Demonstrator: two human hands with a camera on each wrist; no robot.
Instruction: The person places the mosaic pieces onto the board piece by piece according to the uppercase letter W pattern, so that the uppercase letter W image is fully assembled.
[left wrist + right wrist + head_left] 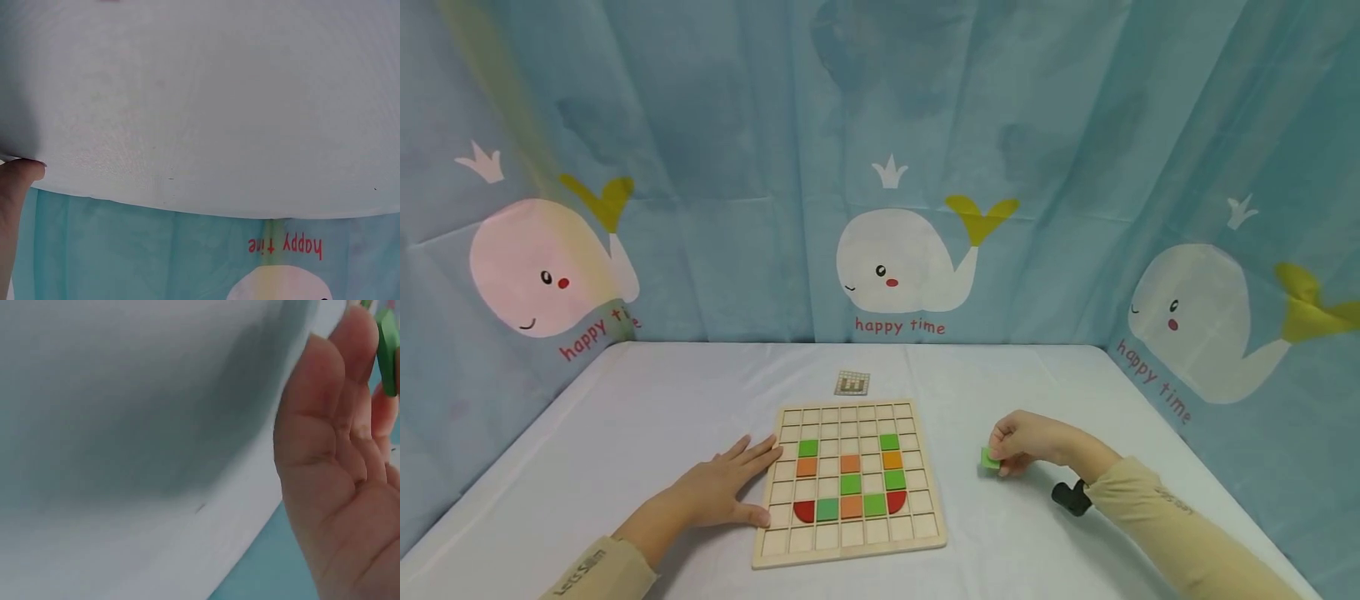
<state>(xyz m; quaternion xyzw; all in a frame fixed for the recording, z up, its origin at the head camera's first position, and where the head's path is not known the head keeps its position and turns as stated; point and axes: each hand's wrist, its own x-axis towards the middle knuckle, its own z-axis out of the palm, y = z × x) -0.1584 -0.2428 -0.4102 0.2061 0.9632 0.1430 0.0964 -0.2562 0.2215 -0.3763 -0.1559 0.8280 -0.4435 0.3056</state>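
A wooden grid board [850, 537] lies on the table with green, orange and red pieces set in several of its squares. Along its left edge rests my left hand [718, 487], fingers spread and thumb touching the near part of the frame. Right of the board, my right hand [1030, 442] pinches a green tile [988, 458] just above the cloth. The right wrist view shows that green tile [387, 353] edge-on between the fingertips, partly cut off by the frame. Only a digit of the left hand [19, 187] appears in the left wrist view.
A small card [852, 383] with a brown pattern on a grid lies behind the board. Under the right forearm is a black object [1071, 497], perhaps a strap or wrist mount. White cloth covers the table [700, 392], and a blue whale-print curtain [737, 208] encloses the back and sides.
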